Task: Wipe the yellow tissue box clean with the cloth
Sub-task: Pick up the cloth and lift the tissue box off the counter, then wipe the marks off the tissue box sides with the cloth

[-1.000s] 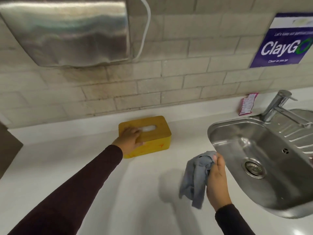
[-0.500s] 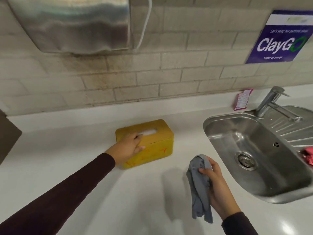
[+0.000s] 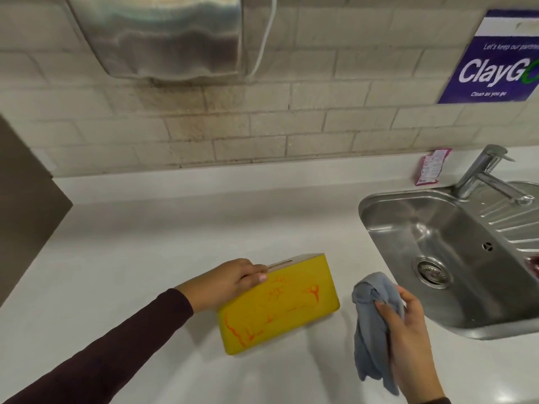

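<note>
The yellow tissue box [image 3: 283,309] is tilted up near the front of the white counter [image 3: 145,252], its long side facing me with orange scribbles on it. My left hand [image 3: 230,281] grips its top edge by the slot of the wooden lid. To the right of the box, my right hand [image 3: 408,342] holds a bunched grey-blue cloth [image 3: 372,325] that hangs down, a short gap away from the box.
A steel sink [image 3: 431,237] with a tap [image 3: 484,176] fills the right side. A pink sachet [image 3: 431,167] leans against the tiled wall. A metal hand dryer [image 3: 163,36] hangs above, and a dark panel [image 3: 26,205] stands at the left.
My left hand has pulled the box toward me and tipped it so its marked side faces up. My right hand with the cloth has stayed beside the sink, slightly lower.
</note>
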Available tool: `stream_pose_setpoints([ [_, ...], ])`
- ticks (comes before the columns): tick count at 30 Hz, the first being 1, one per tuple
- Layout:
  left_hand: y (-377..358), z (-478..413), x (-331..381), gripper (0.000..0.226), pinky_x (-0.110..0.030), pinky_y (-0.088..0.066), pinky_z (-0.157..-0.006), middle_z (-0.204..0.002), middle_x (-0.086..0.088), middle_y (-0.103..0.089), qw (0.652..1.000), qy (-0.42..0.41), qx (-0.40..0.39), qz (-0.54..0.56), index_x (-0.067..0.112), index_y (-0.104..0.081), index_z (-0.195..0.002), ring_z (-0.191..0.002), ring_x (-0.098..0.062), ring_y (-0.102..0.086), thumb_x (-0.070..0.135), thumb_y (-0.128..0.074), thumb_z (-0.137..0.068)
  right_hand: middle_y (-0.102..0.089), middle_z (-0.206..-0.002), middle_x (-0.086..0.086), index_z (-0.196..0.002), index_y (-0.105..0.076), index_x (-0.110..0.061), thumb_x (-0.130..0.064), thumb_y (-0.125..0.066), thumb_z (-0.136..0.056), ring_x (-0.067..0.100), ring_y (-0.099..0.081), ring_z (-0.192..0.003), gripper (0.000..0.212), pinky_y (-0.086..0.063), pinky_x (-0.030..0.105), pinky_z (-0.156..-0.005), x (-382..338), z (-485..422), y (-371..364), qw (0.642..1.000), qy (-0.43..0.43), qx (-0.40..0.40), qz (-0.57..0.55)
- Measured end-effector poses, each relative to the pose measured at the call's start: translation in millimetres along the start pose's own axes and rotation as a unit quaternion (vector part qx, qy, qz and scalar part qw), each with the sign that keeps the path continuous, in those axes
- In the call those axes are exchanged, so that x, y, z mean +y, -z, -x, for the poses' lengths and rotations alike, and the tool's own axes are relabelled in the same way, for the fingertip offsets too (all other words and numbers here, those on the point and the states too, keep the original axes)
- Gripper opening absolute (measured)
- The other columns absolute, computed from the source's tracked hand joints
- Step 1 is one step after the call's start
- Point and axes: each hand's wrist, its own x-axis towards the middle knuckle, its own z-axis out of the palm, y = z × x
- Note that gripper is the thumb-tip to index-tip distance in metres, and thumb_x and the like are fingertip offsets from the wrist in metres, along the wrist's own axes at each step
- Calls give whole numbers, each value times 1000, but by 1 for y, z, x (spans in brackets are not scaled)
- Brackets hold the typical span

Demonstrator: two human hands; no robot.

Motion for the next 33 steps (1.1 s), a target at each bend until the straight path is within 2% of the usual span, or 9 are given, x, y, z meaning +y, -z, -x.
stream_pose_setpoints([
  [6, 7, -1, 6, 39, -12, -36, -87, -102, 15, -55, 998, 10, -20, 59, 56, -38, -126, -102, 3, -49, 56, -32, -87, -58, -109, -11, -107, -53, -30, -34, -51, -87, -2, -60, -92, 21, -51, 19, -73, 1, 4, -29, 998, 52, -32, -5],
  [10, 13, -7, 4, 33, -7, -37, -76, -92, 23, -56, 997, 31, -7, 74, 59, -42, -119, -93, 6, -52, 54, -31, -89, -59, -101, -22, -103, -55, -30, -14, -61, -90, 0, -57, -96, 22, -49, 14, -77, 6, -6, -60, 988, 135, -35, 64],
  [14, 12, -7, 4, 36, -8, -37, -74, -89, 22, -56, 996, 30, 4, 87, 59, -43, -119, -88, 9, -54, 57, -29, -86, -53, -105, -10, -103, -54, -32, -17, -62, -88, 2, -52, -101, 23, -39, 7, -81, 15, -9, -79, 960, 221, -61, 159],
  [17, 10, -7, 2, 38, -7, -38, -72, -88, 22, -56, 995, 30, 3, 96, 55, -44, -122, -86, 10, -54, 56, -30, -87, -44, -110, -11, -119, -54, -29, -23, -55, -94, -2, -46, -105, 26, -36, 4, -85, 21, -7, -85, 937, 255, -60, 232],
  [22, 14, -6, 4, 29, 4, -38, -68, -87, 37, -59, 992, 34, 4, 118, 59, -46, -116, -85, 23, -54, 52, -35, -90, -49, -94, -35, -108, -51, -33, -25, -48, -98, -7, -51, -81, 13, -39, 12, -65, 23, -9, -83, 903, 273, -86, 320],
  [26, 14, -5, 5, 29, 5, -37, -69, -85, 47, -58, 990, 30, -1, 138, 59, -46, -115, -87, 25, -53, 51, -37, -89, -53, -96, 12, -132, -49, -9, 3, -63, -82, 18, -49, -72, 54, -48, 31, -55, 26, -8, -62, 807, 369, -106, 449],
  [29, 11, -5, 8, 27, 5, -37, -68, -79, 49, -57, 989, 29, 4, 142, 56, -46, -116, -84, 27, -52, 43, -38, -94, -50, -92, 12, -130, -51, -9, 2, -62, -84, 20, -51, -67, 48, -52, 37, -55, 19, -11, -69, 845, 315, -59, 428],
  [31, 10, -6, 10, 27, 5, -37, -67, -78, 49, -57, 989, 27, 4, 146, 54, -45, -117, -83, 26, -52, 40, -38, -95, -47, -91, 7, -127, -54, -11, 2, -59, -86, 15, -48, -63, 43, -47, 29, -55, 11, -17, -83, 873, 295, -29, 386],
  [33, 8, -6, 10, 27, 5, -37, -66, -78, 50, -56, 988, 26, 3, 150, 54, -44, -117, -82, 26, -53, 39, -38, -96, -46, -92, 6, -125, -55, -12, 6, -57, -85, 13, -48, -62, 44, -42, 23, -56, 2, -23, -94, 873, 299, -42, 382],
])
